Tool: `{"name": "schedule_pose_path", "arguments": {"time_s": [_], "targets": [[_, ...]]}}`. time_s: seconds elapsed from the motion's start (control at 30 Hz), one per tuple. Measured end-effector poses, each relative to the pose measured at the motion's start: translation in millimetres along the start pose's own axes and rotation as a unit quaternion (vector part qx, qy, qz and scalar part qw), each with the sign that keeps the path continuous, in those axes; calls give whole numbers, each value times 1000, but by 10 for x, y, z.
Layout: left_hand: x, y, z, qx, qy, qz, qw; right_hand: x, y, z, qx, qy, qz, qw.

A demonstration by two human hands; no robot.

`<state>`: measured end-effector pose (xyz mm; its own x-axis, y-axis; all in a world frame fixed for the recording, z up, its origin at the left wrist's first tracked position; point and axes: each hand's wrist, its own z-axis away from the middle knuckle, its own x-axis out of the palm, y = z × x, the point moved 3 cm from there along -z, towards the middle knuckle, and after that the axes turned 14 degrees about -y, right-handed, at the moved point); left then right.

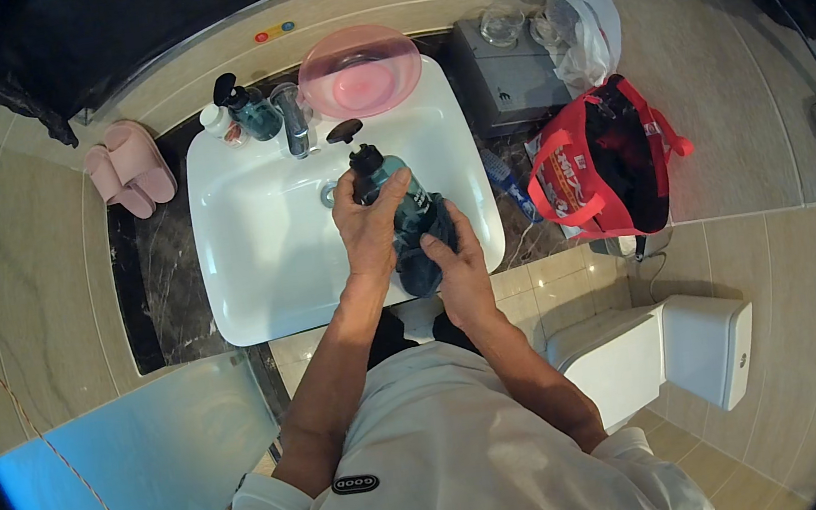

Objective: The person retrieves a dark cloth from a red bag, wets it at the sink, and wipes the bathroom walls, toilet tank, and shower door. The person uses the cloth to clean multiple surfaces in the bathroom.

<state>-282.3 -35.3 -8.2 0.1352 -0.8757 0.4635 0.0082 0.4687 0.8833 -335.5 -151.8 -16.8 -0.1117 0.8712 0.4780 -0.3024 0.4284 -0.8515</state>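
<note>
Head view, frame centre: left hand (371,221) fingers wrap a teal pump bottle (399,195); right hand (456,262) fingers press a dark cloth (421,266) against its base, over the white sink (253,222).

A red shopping bag (599,168) with white printing stands open on the counter (159,273), right of the sink; a clear plastic bag (587,18) sits behind it.
</note>
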Motion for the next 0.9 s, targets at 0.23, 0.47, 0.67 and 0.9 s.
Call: {"name": "schedule_pose_path", "arguments": {"time_s": [0.23,0.47,0.67,0.9], "targets": [[48,-69,32,14,42,54,998,21,-145,41,-128,18,413,902],[144,45,90,30,11,-54,998,132,-227,-17,-208,15,510,834],[152,113,136,4,-29,-30,999,215,-380,-142,-252,22,507,824],[-54,-27,204,114,-161,-286,938,386,-513,-312,-281,-43,488,825]]}}
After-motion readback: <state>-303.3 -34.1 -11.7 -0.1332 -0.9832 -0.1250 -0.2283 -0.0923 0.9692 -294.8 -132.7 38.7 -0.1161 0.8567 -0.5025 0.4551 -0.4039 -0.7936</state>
